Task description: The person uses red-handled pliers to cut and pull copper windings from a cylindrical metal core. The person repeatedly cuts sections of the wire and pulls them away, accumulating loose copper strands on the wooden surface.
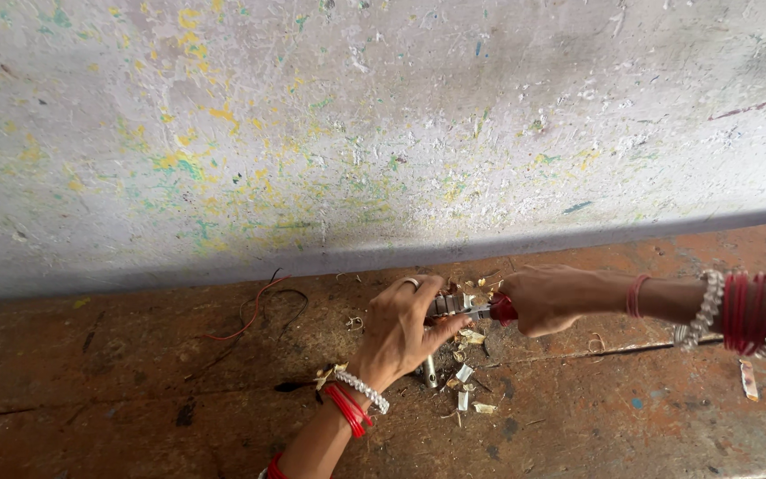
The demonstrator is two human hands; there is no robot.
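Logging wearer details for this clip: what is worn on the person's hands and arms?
No sleeves show. The left hand has a silver ring, with red and white beaded bangles at the wrist. The right hand has a red thread, plus stacked red and white beaded bangles.

— what is seen underfoot?
— a worn reddish-brown floor (135,399), scuffed and stained, is shown across the lower part of the frame, met by a paint-flecked wall along its upper edge.
— and what is laid on it?
— a thin red wire (250,315) and a black wire (290,297) are seen left of centre. pale shavings and scraps (472,395) are scattered at lower centre, with a small metal tube (430,371) among them.
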